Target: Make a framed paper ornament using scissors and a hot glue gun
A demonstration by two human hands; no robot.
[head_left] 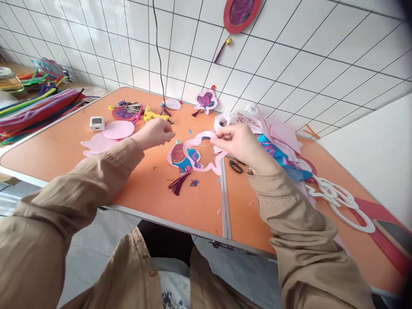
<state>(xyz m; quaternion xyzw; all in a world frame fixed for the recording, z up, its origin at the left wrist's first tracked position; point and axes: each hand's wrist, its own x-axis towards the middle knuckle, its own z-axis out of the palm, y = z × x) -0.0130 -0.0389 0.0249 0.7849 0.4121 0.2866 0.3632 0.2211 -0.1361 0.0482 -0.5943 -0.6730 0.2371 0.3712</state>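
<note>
We see both hands raised just above the orange folding table (144, 189), sleeves in tan cloth. The right hand (240, 143) pinches the upper edge of a pink paper frame cutout (201, 165), a lobed outline with its middle cut away; thumb and forefinger are closed on the rim near its top, so the frame hangs tilted, its lower edge touching or nearly touching the tabletop. Held this way, we judge, its opening can be lined up over the piece below.

That piece, a pink-backed ornament with a purple and teal pattern (180, 155), lies flat beneath the frame's left side, a dark purple tassel (177, 184) trailing from its bottom edge.

The left hand (154, 133) hovers to the left of the frame, fingers curled inward. Whether something small is nipped between the fingertips we cannot tell.

Black-handled scissors (236, 165) lie just under the right wrist. Behind it, a heap of pink and blue paper offcuts (277, 141). Farther back: a yellow glue gun (152, 114) on a black cord, a finished ornament (206, 101) leaning near the wall, a pink paper circle (118, 129), a small white box (97, 123).

Surface: orange, seamed down the middle, littered with fine scraps. Room: white tiled wall (289, 56), with a red-rimmed oval decoration (241, 15) hanging. Pipe cleaners (35, 107) are stacked at far left.
</note>
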